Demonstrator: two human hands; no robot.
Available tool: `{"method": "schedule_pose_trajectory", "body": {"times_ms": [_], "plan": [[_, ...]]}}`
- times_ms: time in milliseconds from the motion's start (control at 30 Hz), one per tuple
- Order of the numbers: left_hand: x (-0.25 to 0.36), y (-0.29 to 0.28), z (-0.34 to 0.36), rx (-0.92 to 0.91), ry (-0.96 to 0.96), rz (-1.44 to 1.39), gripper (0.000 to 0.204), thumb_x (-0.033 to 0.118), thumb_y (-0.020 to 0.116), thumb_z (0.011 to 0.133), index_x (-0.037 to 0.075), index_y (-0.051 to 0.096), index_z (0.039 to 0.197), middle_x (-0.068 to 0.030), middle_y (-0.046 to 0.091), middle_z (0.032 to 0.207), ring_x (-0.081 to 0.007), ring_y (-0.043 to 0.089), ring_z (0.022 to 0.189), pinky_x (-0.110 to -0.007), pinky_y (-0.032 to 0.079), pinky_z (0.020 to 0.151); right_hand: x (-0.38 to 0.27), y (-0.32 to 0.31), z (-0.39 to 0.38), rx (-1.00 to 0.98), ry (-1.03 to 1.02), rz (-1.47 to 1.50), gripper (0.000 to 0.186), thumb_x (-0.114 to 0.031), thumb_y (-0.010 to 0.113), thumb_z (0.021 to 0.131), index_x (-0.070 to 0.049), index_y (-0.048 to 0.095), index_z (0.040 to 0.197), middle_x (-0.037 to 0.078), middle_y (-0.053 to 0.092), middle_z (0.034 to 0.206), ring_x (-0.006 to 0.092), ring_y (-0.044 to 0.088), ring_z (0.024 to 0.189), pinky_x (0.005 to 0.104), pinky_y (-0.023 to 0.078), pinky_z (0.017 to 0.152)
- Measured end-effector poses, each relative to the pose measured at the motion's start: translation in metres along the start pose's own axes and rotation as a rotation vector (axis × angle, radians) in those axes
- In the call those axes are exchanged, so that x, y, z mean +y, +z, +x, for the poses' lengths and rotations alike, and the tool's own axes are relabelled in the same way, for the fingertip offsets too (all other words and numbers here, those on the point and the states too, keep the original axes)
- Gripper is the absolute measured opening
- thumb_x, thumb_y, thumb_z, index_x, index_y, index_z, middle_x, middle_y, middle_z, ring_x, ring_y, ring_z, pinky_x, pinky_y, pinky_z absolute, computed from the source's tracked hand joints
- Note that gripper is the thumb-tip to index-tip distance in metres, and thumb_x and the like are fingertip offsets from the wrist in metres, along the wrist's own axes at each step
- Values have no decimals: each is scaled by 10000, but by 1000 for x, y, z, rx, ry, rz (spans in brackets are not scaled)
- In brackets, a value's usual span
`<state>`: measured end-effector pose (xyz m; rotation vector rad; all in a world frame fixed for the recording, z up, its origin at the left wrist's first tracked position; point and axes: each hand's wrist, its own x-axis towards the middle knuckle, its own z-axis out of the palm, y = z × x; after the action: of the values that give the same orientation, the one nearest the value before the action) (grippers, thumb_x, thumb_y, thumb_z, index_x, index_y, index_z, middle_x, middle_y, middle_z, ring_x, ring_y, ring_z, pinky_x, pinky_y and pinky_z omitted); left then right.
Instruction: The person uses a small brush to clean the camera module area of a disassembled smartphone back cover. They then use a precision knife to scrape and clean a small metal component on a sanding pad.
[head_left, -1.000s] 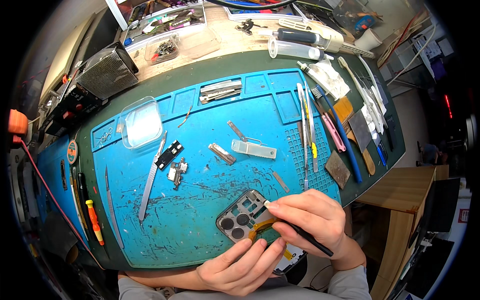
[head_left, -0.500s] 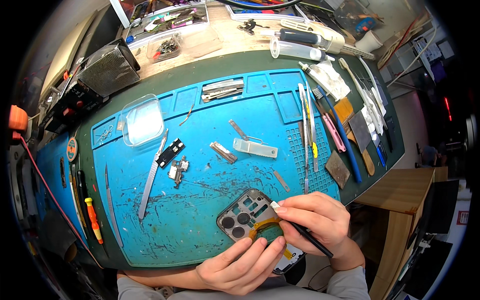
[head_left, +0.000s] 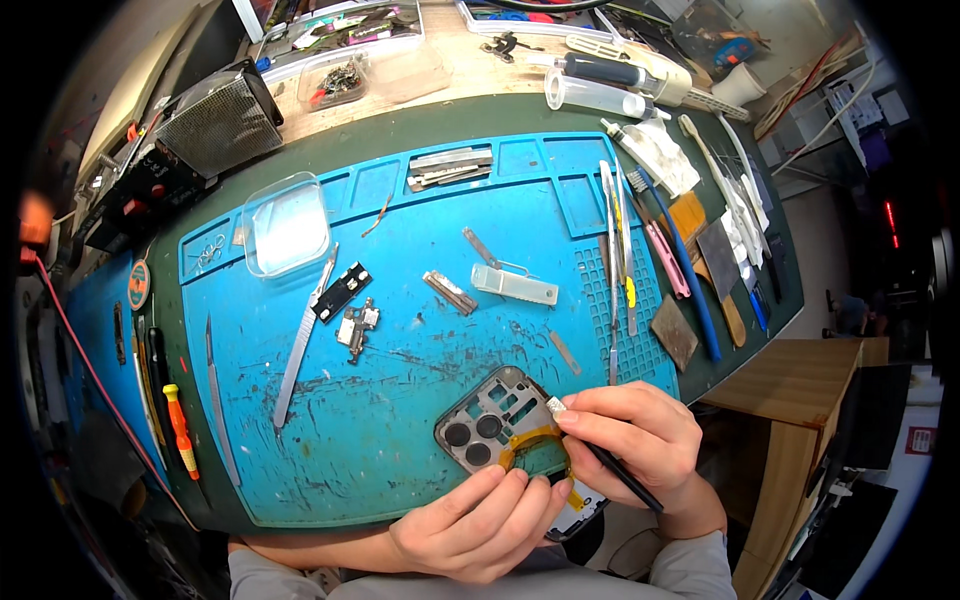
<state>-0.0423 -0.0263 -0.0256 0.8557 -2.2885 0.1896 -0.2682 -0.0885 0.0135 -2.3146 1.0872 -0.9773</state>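
A grey phone housing (head_left: 475, 425) with round dark camera openings rests at the mat's lower edge, partly hidden by my hands. Yellow film (head_left: 528, 438) lies on it around a dark, greenish opening. The curled fingers of my left hand (head_left: 470, 528) grip its lower part at the film. My right hand (head_left: 645, 445) pinches a slim black tool (head_left: 625, 480). A small pale, speckled piece (head_left: 556, 406) shows at those fingertips above the housing's right side; whether it belongs to the tool, I cannot tell.
The blue mat (head_left: 370, 430) carries tweezers (head_left: 305, 355), small metal parts (head_left: 355, 330), a clear container (head_left: 285, 225) and knife tools. Brushes (head_left: 690, 270) and wipes lie right, a screwdriver (head_left: 180, 430) left. A boxy device (head_left: 225, 120) stands behind at the left. Someone (head_left: 860, 305) is partly visible far right.
The whole view has shifted slightly upward in the picture. My right fingertips have moved slightly right along the housing, showing more of the pale piece. My left hand keeps much the same grip.
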Motion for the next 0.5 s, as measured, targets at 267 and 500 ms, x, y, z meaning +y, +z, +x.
{"method": "schedule_pose_trajectory", "body": {"times_ms": [267,500], "plan": [[-2,0,-1,2,15,-3,407,447,595,1099,158,864,1197,3,757,1177,-170,701,1075,-349,616,992,-4,-4,-3,-14,-12,-34,408,52,891,743,-31,818,1135,117,786,1082,259,785,866,327,636,710],[2,-2,4,19,-59,-67,282,188,636,1042,71,846,1188,-17,756,1217,-143,692,1116,-312,615,1016,-6,-4,-3,-29,-22,-60,396,36,896,748,-33,820,1130,122,789,1092,267,789,883,330,642,726]]}}
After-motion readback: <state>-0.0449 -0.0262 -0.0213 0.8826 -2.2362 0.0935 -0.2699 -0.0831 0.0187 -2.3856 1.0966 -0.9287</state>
